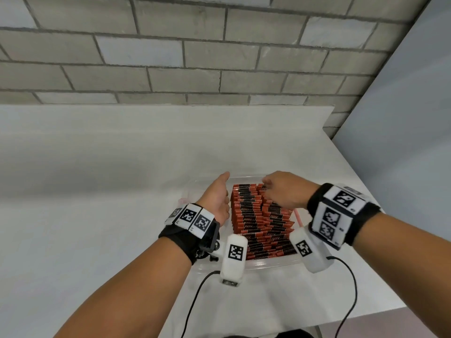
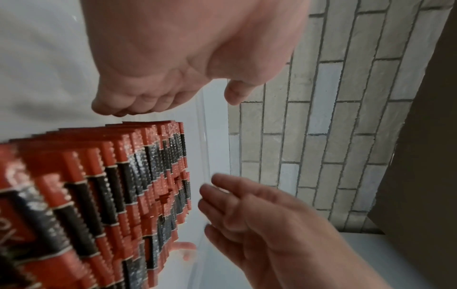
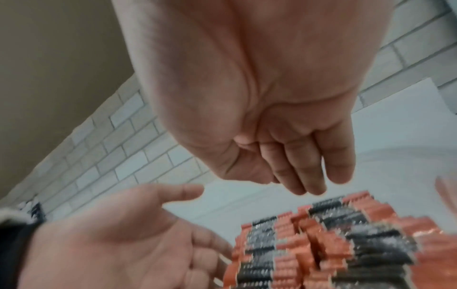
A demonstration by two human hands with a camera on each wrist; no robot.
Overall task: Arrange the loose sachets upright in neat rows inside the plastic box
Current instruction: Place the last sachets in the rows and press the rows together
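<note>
Both hands are held over the far end of the box. Left hand point(image 1: 218, 196) is kept flat and relaxed, thumb raised, beside the left row; nothing is held. Right hand point(image 1: 283, 189) is spread with loosely bent fingers above the sachets point(image 1: 258, 218), gripping nothing. Upright red-and-black rows are packed inside the clear plastic box point(image 1: 253, 264) on the white table point(image 1: 97, 191).

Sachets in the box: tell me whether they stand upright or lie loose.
Upright: the sachets stand on edge in packed rows inside the plastic box, top edges showing.
</note>
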